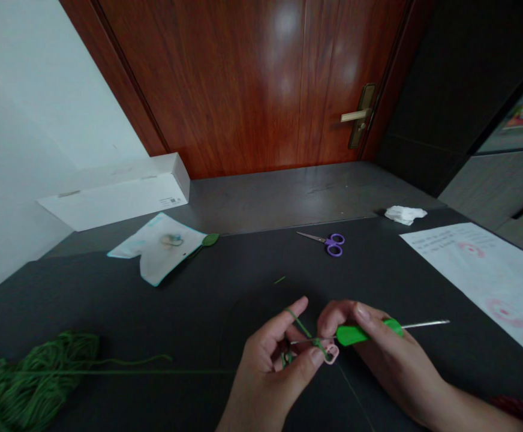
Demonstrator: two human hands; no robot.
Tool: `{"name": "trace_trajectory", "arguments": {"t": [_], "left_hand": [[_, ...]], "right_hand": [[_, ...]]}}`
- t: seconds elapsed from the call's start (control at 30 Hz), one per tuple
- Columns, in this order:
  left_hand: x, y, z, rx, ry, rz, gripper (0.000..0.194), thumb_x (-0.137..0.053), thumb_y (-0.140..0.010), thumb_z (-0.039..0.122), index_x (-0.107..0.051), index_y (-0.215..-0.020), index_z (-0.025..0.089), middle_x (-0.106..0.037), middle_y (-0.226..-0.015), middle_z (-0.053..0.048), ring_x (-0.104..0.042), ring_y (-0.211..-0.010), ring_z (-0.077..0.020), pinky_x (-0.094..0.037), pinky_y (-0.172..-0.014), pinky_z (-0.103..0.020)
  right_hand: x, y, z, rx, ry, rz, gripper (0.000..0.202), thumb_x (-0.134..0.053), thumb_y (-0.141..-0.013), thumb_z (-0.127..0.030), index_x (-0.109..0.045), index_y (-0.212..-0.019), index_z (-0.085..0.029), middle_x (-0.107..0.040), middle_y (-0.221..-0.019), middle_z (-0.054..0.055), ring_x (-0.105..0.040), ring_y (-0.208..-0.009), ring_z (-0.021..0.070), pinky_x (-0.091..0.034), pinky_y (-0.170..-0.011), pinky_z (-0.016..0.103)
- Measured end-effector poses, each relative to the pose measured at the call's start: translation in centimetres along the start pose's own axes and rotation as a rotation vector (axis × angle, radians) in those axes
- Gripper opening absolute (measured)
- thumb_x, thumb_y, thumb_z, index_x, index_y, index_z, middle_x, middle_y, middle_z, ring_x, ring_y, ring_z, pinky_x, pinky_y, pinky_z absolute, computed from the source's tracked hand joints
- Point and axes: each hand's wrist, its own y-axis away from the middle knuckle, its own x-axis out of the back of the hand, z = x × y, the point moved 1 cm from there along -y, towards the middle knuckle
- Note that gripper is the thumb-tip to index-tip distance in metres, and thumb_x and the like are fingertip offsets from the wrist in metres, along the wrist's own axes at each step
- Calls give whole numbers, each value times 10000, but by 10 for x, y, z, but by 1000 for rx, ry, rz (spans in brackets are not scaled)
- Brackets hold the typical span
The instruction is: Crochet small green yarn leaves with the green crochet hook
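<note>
My left hand (277, 360) pinches a small piece of green yarn work (318, 343) between thumb and fingers. Green yarn loops over its raised index finger and trails left to a loose green yarn skein (41, 381). A pink stitch marker (331, 354) hangs at the work, beside the left thumb tip. Closed around the green handle of a crochet hook (351, 334) is my right hand (378, 345). The hook's thin left end meets the yarn at the left fingers, while its other metal end points right.
Purple-handled scissors (334, 245) lie beyond the hands. A white pouch (165, 246) with a green leaf shape (210, 240) is back left, near a long white box (126, 195). At right are a crumpled tissue (405, 214) and a printed sheet (481, 270).
</note>
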Motion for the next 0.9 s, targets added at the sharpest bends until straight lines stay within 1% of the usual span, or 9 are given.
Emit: {"name": "trace_trajectory", "arguments": {"t": [0.17, 0.33, 0.43, 0.5, 0.6, 0.67, 0.77, 0.83, 0.9], "left_hand": [[-2, 1, 1, -6, 26, 44, 547, -745, -697, 284, -607, -1222, 210, -636, -715, 29, -657, -787, -188, -470, -803, -330], [-1, 1, -1, -9, 6, 55, 555, -746, -694, 295, -610, -1225, 211, -637, -737, 16, -622, -762, -172, -461, -774, -321], [-2, 0, -1, 9, 23, 85, 568, -759, -675, 295, -617, -1218, 205, -610, -709, 31, -593, -729, -146, -454, -769, -303], [-2, 1, -1, 17, 30, 99, 576, -762, -667, 285, -617, -1219, 200, -581, -687, 43, -564, -700, -127, -447, -746, -284], [-3, 1, -3, 2, 21, 110, 570, -743, -682, 265, -607, -1231, 198, -567, -684, 45, -535, -676, -118, -431, -698, -264], [-3, 0, -6, -31, -10, 125, 560, -727, -697, 265, -604, -1238, 189, -584, -684, 34, -538, -678, -130, -429, -700, -273], [-2, -2, -13, -86, -25, 143, 545, -721, -702, 267, -614, -1230, 183, -614, -664, 20, -549, -677, -146, -431, -744, -300], [-1, -4, -16, -53, 66, 132, 549, -751, -669, 251, -636, -1202, 196, -609, -644, 28, -530, -634, -128, -423, -698, -283], [-1, -5, -17, 52, 251, 91, 540, -797, -615, 227, -674, -1140, 194, -582, -618, 41, -497, -585, -94, -395, -625, -245]], "right_hand": [[-1, -1, -1, 24, 53, -14, 422, -409, -945, -430, -725, -823, -179, -603, -734, 46, -525, -720, 197, -416, -704, 319], [0, 1, -2, 70, 192, -20, 409, -405, -948, -431, -713, -825, -192, -605, -751, 45, -545, -723, 200, -418, -706, 332], [0, 5, -7, 150, 397, 13, 360, -412, -957, -398, -690, -824, -212, -598, -828, 47, -561, -799, 206, -411, -741, 335], [-1, 8, -11, 209, 533, 10, 324, -415, -964, -364, -673, -828, -223, -597, -824, 42, -561, -811, 203, -406, -741, 331], [-3, 11, -15, 267, 645, -4, 310, -389, -976, -318, -647, -826, -235, -596, -761, 31, -562, -748, 193, -414, -687, 326], [-5, 14, -17, 323, 713, -3, 285, -384, -976, -278, -628, -833, -246, -604, -747, 26, -571, -725, 190, -426, -667, 323], [-9, 18, -16, 425, 968, -49, 180, -453, -937, -217, -622, -890, -255, -646, -755, 38, -591, -713, 205, -445, -674, 342], [-11, 21, -14, 546, 1213, -74, 144, -505, -908, -229, -644, -935, -255, -676, -729, 58, -592, -667, 225, -442, -644, 365], [-10, 21, -10, 677, 1400, -96, 144, -542, -893, -265, -668, -960, -249, -693, -685, 68, -585, -614, 233, -437, -625, 384]]}}
